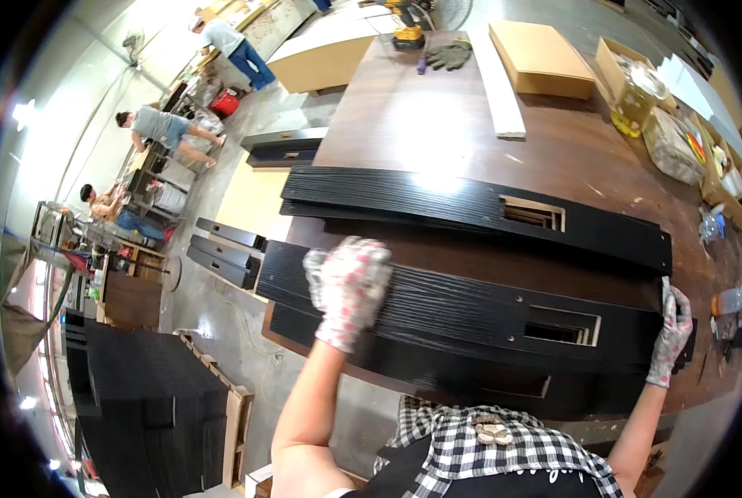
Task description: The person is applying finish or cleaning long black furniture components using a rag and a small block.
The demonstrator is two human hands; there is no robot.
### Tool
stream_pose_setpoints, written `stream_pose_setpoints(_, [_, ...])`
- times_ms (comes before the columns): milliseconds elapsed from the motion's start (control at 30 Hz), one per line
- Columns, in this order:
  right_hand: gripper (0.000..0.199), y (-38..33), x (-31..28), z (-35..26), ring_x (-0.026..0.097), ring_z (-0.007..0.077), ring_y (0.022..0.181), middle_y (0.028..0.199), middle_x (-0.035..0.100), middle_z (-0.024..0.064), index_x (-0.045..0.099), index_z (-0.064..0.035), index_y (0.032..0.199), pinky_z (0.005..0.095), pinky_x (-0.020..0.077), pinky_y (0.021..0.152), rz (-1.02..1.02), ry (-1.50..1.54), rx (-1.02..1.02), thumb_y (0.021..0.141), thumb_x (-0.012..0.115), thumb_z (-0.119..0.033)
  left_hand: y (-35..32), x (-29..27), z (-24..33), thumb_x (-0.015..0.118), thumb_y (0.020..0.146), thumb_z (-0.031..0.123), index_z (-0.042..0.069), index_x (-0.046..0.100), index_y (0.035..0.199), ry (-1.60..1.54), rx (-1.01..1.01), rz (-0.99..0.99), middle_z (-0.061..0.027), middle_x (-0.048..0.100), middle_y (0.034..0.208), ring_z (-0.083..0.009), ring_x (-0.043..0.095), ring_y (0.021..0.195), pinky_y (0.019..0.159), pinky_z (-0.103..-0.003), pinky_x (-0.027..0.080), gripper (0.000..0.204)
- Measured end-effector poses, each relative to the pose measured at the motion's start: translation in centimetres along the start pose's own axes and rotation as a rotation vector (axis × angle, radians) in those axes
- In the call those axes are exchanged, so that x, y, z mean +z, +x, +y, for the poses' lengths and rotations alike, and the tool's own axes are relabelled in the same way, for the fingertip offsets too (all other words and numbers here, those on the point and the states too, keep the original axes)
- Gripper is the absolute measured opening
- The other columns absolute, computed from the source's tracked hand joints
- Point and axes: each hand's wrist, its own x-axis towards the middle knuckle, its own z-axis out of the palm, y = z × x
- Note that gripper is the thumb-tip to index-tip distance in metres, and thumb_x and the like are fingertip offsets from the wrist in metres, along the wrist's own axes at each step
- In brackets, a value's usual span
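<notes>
Black panel (470,309) with wood grain and a rectangular cut-out, top of a small stack at the near edge of the brown tabletop (437,124). Left hand (350,286), in a spotted glove, lies flat on its left end, fingers together. Right hand (672,332), gloved alike, grips its right end, fingers curled around the edge. Second black panel (470,207) lies just beyond. White strip (495,75), cardboard box (541,58) and drill (406,33) toward the far edge.
</notes>
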Motion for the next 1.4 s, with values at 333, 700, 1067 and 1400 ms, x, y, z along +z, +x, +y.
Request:
stream_pose_setpoints(333, [0.020,-0.4,4.2,-5.6,0.061,0.0151,0.105,0.111,0.067,0.0090,0.063,0.0019,0.111,0.0282,0.0458,0.097,0.071,-0.144,0.019,0.095,0.061,-0.011,2.4,-7.4,-13.0,0.058,0.092,0.028,0.005,0.067,0.105,-0.004,-0.435,0.240,-0.0168,0.069,0.096,-0.0331,0.066,0.090,0.081,-0.040,0.052,0.029])
stream_pose_setpoints(700, [0.019,-5.6,26.8,-14.1,0.064,0.0275,0.089,0.095,0.067,0.0108,0.066,-0.0060,0.088,0.0366,0.0526,0.078,-0.682,-0.174,-0.564,0.075,0.078,-0.007,-4.6,-0.8,3.5,0.074,0.072,0.025,0.007,0.063,0.112,-0.420,0.454,0.003,-0.0115,0.066,0.108,-0.0297,0.064,0.101,0.087,-0.044,0.048,0.044])
stream_pose_setpoints(1067, [0.017,-8.0,49.3,-17.8,0.064,0.0290,0.092,0.097,0.066,0.0110,0.066,-0.0042,0.087,0.0384,0.0525,0.081,-1.118,-0.035,-0.817,0.073,0.076,-0.008,-5.8,1.0,3.3,0.072,0.075,0.023,0.003,0.064,0.105,-0.578,0.388,0.136,-0.0116,0.066,0.092,-0.0277,0.066,0.081,0.067,-0.038,0.053,0.037])
stream_pose_setpoints(1400, [0.014,-12.5,62.3,-23.6,0.062,0.0257,0.090,0.096,0.066,0.0080,0.069,-0.0069,0.089,0.0376,0.0506,0.079,-1.436,0.152,-1.144,0.078,0.075,-0.013,-6.6,1.7,3.6,0.064,0.083,0.026,0.004,0.064,0.109,-0.677,0.273,0.126,-0.0096,0.066,0.099,-0.0260,0.065,0.093,0.077,-0.037,0.052,0.034])
